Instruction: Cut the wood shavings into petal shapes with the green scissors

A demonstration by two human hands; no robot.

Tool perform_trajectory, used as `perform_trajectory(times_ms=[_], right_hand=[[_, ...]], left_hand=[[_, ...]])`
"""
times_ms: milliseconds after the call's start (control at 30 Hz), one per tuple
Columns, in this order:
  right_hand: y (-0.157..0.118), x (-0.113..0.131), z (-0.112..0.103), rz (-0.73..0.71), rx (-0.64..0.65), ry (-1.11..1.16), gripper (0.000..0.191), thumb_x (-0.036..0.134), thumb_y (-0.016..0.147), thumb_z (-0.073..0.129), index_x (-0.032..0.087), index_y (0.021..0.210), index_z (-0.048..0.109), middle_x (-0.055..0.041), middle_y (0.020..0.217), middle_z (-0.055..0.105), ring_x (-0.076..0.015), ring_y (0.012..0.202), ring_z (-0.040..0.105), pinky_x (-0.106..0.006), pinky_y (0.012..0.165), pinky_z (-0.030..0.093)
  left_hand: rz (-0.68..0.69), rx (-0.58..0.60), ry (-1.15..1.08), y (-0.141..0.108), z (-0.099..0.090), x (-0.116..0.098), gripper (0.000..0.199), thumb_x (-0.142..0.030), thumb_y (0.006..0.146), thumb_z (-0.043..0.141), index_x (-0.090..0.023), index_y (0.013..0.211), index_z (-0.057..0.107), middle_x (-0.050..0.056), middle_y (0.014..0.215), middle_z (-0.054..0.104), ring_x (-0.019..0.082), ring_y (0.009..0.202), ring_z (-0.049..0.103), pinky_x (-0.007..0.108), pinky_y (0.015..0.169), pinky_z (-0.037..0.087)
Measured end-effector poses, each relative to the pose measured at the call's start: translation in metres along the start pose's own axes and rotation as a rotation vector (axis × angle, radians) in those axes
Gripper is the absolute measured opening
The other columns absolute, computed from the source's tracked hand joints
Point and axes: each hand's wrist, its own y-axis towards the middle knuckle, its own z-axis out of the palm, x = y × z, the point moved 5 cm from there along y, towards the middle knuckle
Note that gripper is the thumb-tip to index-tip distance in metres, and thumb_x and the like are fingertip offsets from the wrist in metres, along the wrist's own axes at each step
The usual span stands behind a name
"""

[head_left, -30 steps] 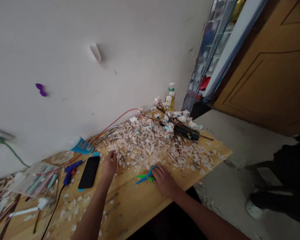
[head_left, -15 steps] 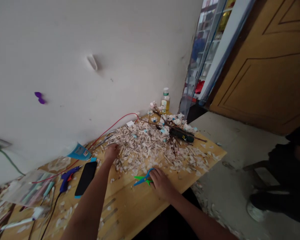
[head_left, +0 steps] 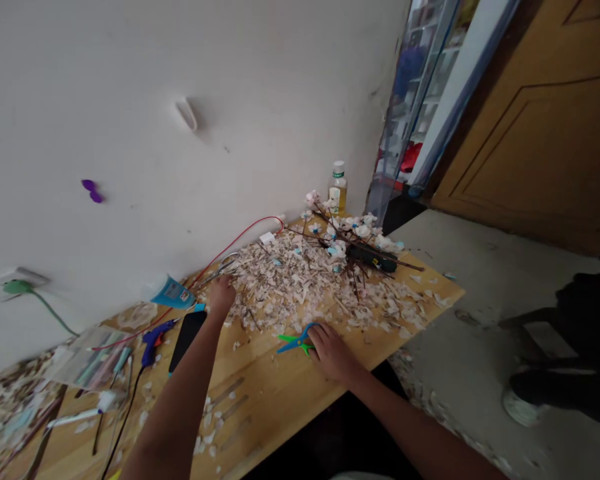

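My right hand (head_left: 333, 355) rests on the front part of the wooden table, closed round the handles of blue-and-green scissors (head_left: 295, 342). Their blades point left and look crossed apart. Farther back on the left, my left hand (head_left: 222, 297) is low over the table with its fingers curled; what they hold, if anything, is hidden. Just behind it lies a pair of metal scissors (head_left: 220, 268). A broad heap of pale petal-like scraps (head_left: 290, 280) spreads between and beyond my hands. Branches with white blossoms (head_left: 353, 233) lie at its back right.
On the left are a blue cup (head_left: 171, 292) on its side, a dark phone (head_left: 187, 340), a purple glue gun (head_left: 155, 341) and a plastic pouch of pens (head_left: 90, 359). A bottle (head_left: 337, 190) stands by the wall. At right, a partly visible person (head_left: 575, 347) sits near a stool.
My left hand has shifted slightly left over the table, closer to the metal scissors. My right hand keeps the blue-and-green scissors in place. The whole view has swung a little.
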Motion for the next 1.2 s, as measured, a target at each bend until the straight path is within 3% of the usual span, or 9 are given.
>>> perform_trajectory(times_ms=[133, 267, 500, 733, 833, 933, 1033, 1133, 1200], right_hand=[[0.001, -0.001, 0.000, 0.004, 0.001, -0.004, 0.032, 0.014, 0.083, 0.059, 0.019, 0.114, 0.055, -0.0103, 0.114, 0.059, -0.0292, 0.116, 0.049, -0.050, 0.103, 0.042], [0.001, -0.003, 0.002, 0.014, 0.002, -0.022, 0.035, 0.015, 0.083, 0.060, 0.017, 0.118, 0.054, -0.0112, 0.116, 0.060, -0.0299, 0.117, 0.048, -0.050, 0.103, 0.043], [0.001, -0.004, 0.007, 0.014, 0.007, -0.049, 0.033, 0.015, 0.083, 0.060, 0.018, 0.115, 0.055, -0.0115, 0.114, 0.060, -0.0298, 0.113, 0.051, -0.050, 0.100, 0.045], [-0.001, -0.004, 0.005, 0.011, -0.004, -0.080, 0.036, 0.015, 0.082, 0.060, 0.018, 0.118, 0.055, -0.0122, 0.117, 0.061, -0.0302, 0.115, 0.051, -0.051, 0.101, 0.045], [-0.002, -0.003, 0.006, 0.005, -0.007, -0.109, 0.036, 0.015, 0.082, 0.060, 0.016, 0.117, 0.056, -0.0122, 0.117, 0.062, -0.0301, 0.115, 0.052, -0.050, 0.101, 0.045], [-0.004, -0.003, 0.007, -0.006, -0.010, -0.127, 0.035, 0.014, 0.082, 0.059, 0.015, 0.117, 0.056, -0.0125, 0.118, 0.061, -0.0303, 0.116, 0.051, -0.049, 0.102, 0.045], [-0.006, -0.004, 0.008, -0.024, -0.015, -0.138, 0.034, 0.014, 0.082, 0.058, 0.014, 0.116, 0.057, -0.0132, 0.117, 0.062, -0.0299, 0.116, 0.051, -0.048, 0.103, 0.044], [-0.008, -0.002, 0.007, -0.055, -0.032, -0.170, 0.031, 0.016, 0.084, 0.057, 0.012, 0.114, 0.058, -0.0144, 0.114, 0.063, -0.0309, 0.114, 0.051, -0.050, 0.102, 0.042], [-0.010, 0.001, 0.003, -0.087, -0.056, -0.182, 0.027, 0.019, 0.086, 0.056, 0.012, 0.111, 0.060, -0.0142, 0.112, 0.064, -0.0316, 0.113, 0.051, -0.052, 0.102, 0.039]], left_hand=[[0.169, -0.093, 0.028, 0.001, 0.000, -0.015, 0.062, -0.001, 0.072, 0.047, -0.017, 0.132, 0.052, 0.014, 0.130, 0.052, 0.029, 0.127, 0.045, 0.041, 0.108, 0.036], [0.417, 0.124, 0.097, -0.001, 0.023, -0.025, 0.049, -0.006, 0.077, 0.051, -0.019, 0.123, 0.059, 0.011, 0.126, 0.057, 0.029, 0.122, 0.048, 0.042, 0.107, 0.037], [0.388, 0.196, 0.064, 0.000, 0.044, -0.016, 0.035, -0.016, 0.085, 0.052, -0.020, 0.116, 0.066, 0.011, 0.120, 0.062, 0.028, 0.120, 0.047, 0.042, 0.108, 0.035], [0.316, 0.149, -0.122, 0.003, 0.033, -0.016, 0.013, -0.022, 0.081, 0.061, -0.022, 0.085, 0.074, 0.011, 0.106, 0.067, 0.030, 0.111, 0.053, 0.044, 0.103, 0.036], [0.131, -0.014, -0.387, 0.000, 0.012, -0.015, 0.006, -0.024, 0.076, 0.067, -0.020, 0.077, 0.071, 0.010, 0.100, 0.066, 0.028, 0.105, 0.056, 0.041, 0.099, 0.038], [-0.175, -0.169, -0.799, -0.022, -0.006, -0.010, 0.017, -0.034, 0.075, 0.069, -0.018, 0.075, 0.066, 0.006, 0.079, 0.064, 0.023, 0.083, 0.059, 0.036, 0.083, 0.046], [-0.359, -0.119, -1.143, -0.063, -0.018, -0.018, 0.025, -0.041, 0.073, 0.071, -0.017, 0.074, 0.062, 0.000, 0.065, 0.058, 0.015, 0.063, 0.058, 0.030, 0.069, 0.049], [-0.495, -0.023, -1.569, -0.111, -0.031, -0.037, 0.030, -0.028, 0.061, 0.083, -0.016, 0.076, 0.061, 0.001, 0.073, 0.065, 0.012, 0.069, 0.064, 0.026, 0.072, 0.052], [-0.557, 0.022, -1.697, -0.139, -0.043, -0.049, 0.035, -0.023, 0.056, 0.087, -0.016, 0.077, 0.060, 0.003, 0.078, 0.069, 0.015, 0.077, 0.068, 0.026, 0.074, 0.053]])
